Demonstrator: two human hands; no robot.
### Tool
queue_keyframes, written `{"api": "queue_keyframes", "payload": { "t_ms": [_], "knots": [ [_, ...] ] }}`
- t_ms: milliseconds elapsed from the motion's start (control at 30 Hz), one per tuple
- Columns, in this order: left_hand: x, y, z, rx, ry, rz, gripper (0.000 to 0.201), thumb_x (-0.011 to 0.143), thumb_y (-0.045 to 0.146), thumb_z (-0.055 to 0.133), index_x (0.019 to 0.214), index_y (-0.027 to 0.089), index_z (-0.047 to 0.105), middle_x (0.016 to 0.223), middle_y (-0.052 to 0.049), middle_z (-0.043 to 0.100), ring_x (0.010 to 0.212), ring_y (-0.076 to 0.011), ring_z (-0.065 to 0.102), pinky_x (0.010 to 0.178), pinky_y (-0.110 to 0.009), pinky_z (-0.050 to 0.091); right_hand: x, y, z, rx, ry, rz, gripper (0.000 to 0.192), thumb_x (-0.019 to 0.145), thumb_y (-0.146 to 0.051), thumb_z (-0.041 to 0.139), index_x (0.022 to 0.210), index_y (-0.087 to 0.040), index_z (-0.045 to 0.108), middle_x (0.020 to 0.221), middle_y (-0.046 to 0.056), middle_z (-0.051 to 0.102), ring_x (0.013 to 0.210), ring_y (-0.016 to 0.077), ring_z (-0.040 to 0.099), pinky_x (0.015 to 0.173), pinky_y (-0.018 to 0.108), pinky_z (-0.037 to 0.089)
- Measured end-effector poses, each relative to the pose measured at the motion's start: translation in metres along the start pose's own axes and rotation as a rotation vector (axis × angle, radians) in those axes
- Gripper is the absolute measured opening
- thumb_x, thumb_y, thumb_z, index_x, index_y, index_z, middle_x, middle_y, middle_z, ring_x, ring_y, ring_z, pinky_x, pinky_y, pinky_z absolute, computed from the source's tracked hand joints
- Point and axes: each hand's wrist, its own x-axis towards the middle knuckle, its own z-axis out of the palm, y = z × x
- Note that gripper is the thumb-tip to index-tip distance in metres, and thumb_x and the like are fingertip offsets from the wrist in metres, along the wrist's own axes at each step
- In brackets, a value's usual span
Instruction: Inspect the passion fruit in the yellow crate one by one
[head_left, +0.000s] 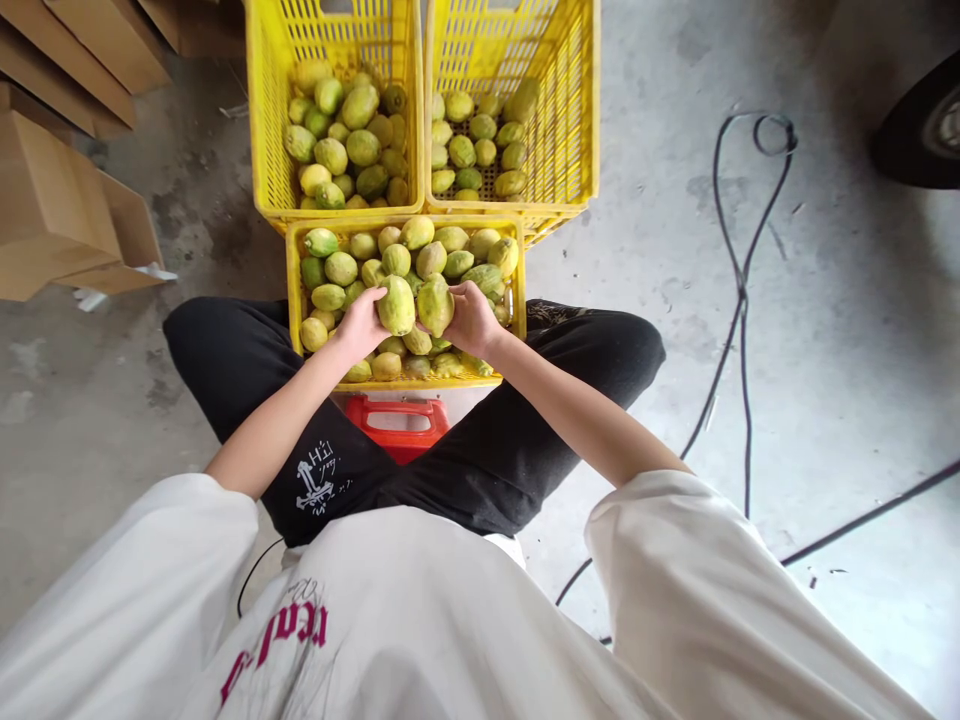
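My left hand (365, 322) holds a green-yellow lemon (396, 306), its fingers wrapped round the fruit's left side. Beside it, a second lemon (435, 306) sits in the grip of my right hand (472, 320). The two fruits are held close side by side over the near yellow crate (295, 300). That crate lies between my knees and is filled with more lemons (341, 268), some greener and some yellower. My fingertips behind the held fruits are partly hidden.
Two taller yellow crates, one at left (262, 150) and one at right (589, 130), stand beyond, both holding lemons. Cardboard boxes (60, 200) are at the left. A red plastic piece (397, 440) lies between my legs. A black cable (739, 280) and a wheel (926, 130) are at right.
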Motion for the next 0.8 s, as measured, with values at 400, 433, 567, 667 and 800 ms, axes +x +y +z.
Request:
{"api": "queue_keyframes", "payload": {
  "t_ms": [400, 433, 567, 667, 800],
  "knots": [
    [-0.008, -0.012, -0.001, 0.026, -0.1, 0.08, 0.055, 0.117, 0.02, 0.087, 0.169, 0.033, 0.076, 0.145, -0.007, 0.095, 0.169, -0.0325, 0.077, 0.144, -0.049, 0.063, -0.004, 0.009, -0.001, -0.096, 0.002, -0.105, 0.054, 0.089, -0.051, 0.11, 0.119, -0.036, 0.066, 0.121, 0.006, 0.09, 0.133, 0.0409, 0.088, 0.094, 0.052, 0.084],
    [-0.007, -0.012, -0.001, 0.011, -0.089, 0.072, 0.057, 0.116, 0.02, 0.089, 0.169, 0.035, 0.076, 0.145, -0.006, 0.095, 0.169, -0.0315, 0.078, 0.144, -0.047, 0.063, -0.006, 0.007, 0.001, -0.098, -0.008, -0.094, 0.055, 0.088, -0.05, 0.11, 0.12, -0.037, 0.067, 0.121, 0.006, 0.09, 0.133, 0.041, 0.088, 0.094, 0.051, 0.083],
    [-0.008, -0.01, 0.002, -0.023, -0.034, 0.03, 0.047, 0.118, 0.016, 0.086, 0.161, 0.032, 0.078, 0.146, -0.006, 0.094, 0.169, -0.0276, 0.077, 0.15, -0.043, 0.055, -0.012, 0.0, 0.008, -0.098, 0.017, -0.078, 0.051, 0.091, -0.042, 0.109, 0.12, -0.036, 0.067, 0.119, 0.004, 0.09, 0.131, 0.039, 0.088, 0.098, 0.051, 0.083],
    [-0.009, -0.006, 0.003, -0.028, -0.028, -0.007, 0.037, 0.124, 0.021, 0.073, 0.16, 0.028, 0.077, 0.145, -0.01, 0.094, 0.169, -0.0321, 0.075, 0.15, -0.052, 0.056, -0.014, -0.003, 0.011, -0.084, 0.037, -0.071, 0.041, 0.1, -0.033, 0.102, 0.121, -0.035, 0.066, 0.118, 0.003, 0.089, 0.129, 0.037, 0.087, 0.107, 0.054, 0.082],
    [-0.003, -0.003, 0.001, -0.005, -0.029, -0.001, 0.04, 0.125, 0.024, 0.057, 0.158, 0.028, 0.079, 0.142, -0.012, 0.095, 0.17, -0.0419, 0.074, 0.138, -0.062, 0.065, -0.012, -0.007, 0.012, -0.046, 0.03, -0.005, 0.02, 0.109, -0.035, 0.083, 0.124, -0.032, 0.07, 0.117, 0.007, 0.089, 0.131, 0.0398, 0.088, 0.109, 0.06, 0.082]
  ]
}}
